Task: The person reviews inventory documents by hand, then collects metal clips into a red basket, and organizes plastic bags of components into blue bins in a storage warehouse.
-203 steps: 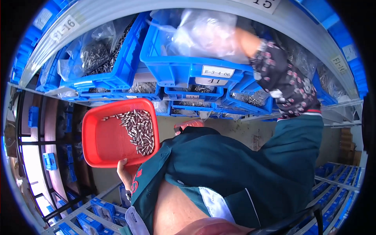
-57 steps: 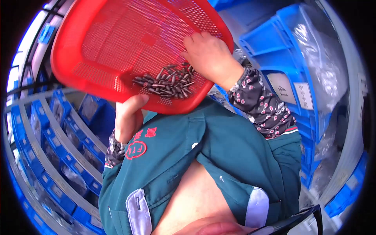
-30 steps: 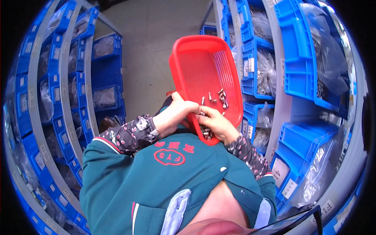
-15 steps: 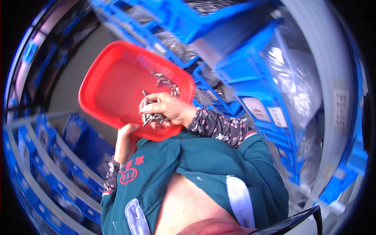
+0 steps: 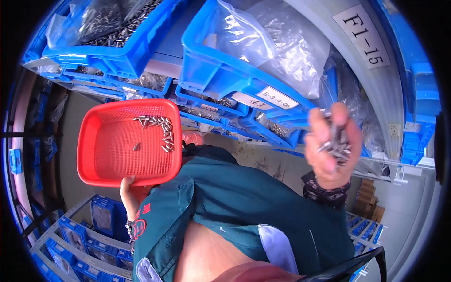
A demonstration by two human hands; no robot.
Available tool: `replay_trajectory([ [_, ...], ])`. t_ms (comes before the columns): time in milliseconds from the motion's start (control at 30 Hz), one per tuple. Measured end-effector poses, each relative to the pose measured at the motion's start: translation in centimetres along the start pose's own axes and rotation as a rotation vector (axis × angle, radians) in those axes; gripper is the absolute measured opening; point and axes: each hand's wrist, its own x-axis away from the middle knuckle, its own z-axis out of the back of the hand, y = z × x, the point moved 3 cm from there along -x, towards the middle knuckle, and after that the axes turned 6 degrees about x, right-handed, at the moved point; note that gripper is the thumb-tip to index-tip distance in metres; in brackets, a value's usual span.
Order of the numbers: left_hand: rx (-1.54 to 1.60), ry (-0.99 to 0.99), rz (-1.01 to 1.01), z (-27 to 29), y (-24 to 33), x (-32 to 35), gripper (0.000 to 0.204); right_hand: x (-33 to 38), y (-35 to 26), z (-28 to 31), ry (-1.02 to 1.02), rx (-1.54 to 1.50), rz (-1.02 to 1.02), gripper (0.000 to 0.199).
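Note:
A red plastic mesh basket (image 5: 112,160) is at the left, its near rim gripped by my left hand (image 5: 130,195), thumb over the edge and the other fingers hidden below. Small shiny metal pins (image 5: 165,134) lie mostly along the basket's far and right sides, with one or two near its middle. Away to the right, my right hand (image 5: 332,145) is raised, palm up and somewhat blurred. Its fingers curl around a handful of similar small metal pins (image 5: 339,143). That hand is in front of a blue bin holding clear plastic bags (image 5: 296,56).
Blue bins (image 5: 127,58) with loose metal parts and bags stand on shelves ahead. A grey shelf post (image 5: 324,23) curves past at the upper right. More racks with blue bins (image 5: 89,237) are at the lower left. Stacked brown boxes (image 5: 366,197) stand at the far right.
My right hand has left the basket with a handful of metal pins and moved far right, near the bins. The basket, still in my left hand, now appears lower and further left.

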Motion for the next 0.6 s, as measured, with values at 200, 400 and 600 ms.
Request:
replay_trajectory([
  [200, 0.011, 0.077, -0.024, -1.7, -0.1, 0.3, 0.044, -1.3, -3.6, 4.3, 0.400, -0.021, 0.122, 0.020],
  [400, 0.047, 0.125, -0.007, -1.3, -0.4, 0.9, 0.045, -7.9, -6.1, 8.2, 0.588, 0.475, 0.156, 0.024],
  [600, 0.038, 0.128, -0.033, -1.0, -0.6, 1.6, 0.048, -7.0, -5.5, 6.1, 0.323, 0.857, 0.046, 0.030],
])
